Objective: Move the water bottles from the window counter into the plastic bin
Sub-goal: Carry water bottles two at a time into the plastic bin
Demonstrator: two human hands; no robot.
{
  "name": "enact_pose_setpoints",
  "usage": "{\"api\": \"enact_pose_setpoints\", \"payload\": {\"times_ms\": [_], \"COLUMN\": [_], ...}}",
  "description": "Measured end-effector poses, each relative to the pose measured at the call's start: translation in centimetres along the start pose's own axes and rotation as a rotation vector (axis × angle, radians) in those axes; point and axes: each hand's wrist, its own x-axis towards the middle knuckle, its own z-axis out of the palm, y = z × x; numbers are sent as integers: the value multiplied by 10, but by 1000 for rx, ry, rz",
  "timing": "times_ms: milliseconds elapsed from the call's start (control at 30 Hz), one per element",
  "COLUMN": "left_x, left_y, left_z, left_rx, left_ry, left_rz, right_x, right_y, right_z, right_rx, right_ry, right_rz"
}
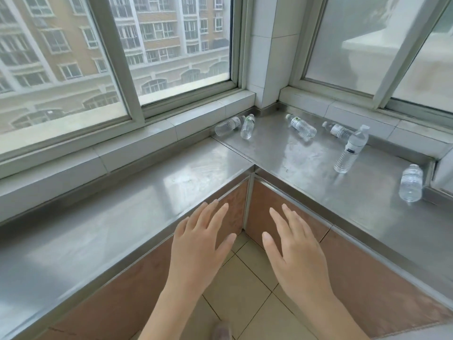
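Note:
Several clear water bottles are on the steel window counter (282,153), which wraps round an inside corner. Two lie together near the corner (228,125) (247,126). Another lies further right (302,126), and one (337,130) lies behind a tall upright bottle (351,149). A short bottle (411,183) stands at the far right. My left hand (198,244) and my right hand (294,251) hover side by side in front of the counter's corner, palms down, fingers spread, holding nothing. No plastic bin is in view.
Large windows (171,45) rise behind both runs of the counter, with a tiled pillar (267,50) between them. Brown cabinet fronts (282,212) sit under the counter. Pale floor tiles (245,290) lie below my hands.

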Motion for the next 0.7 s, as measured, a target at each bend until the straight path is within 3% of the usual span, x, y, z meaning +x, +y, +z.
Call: {"api": "enact_pose_setpoints", "payload": {"times_ms": [700], "left_x": [357], "left_y": [-15], "left_z": [138], "left_rx": [-59], "left_ry": [-14], "left_rz": [61], "right_x": [343], "right_y": [88], "right_z": [57], "right_rx": [-59], "right_ry": [-89], "right_rz": [113]}}
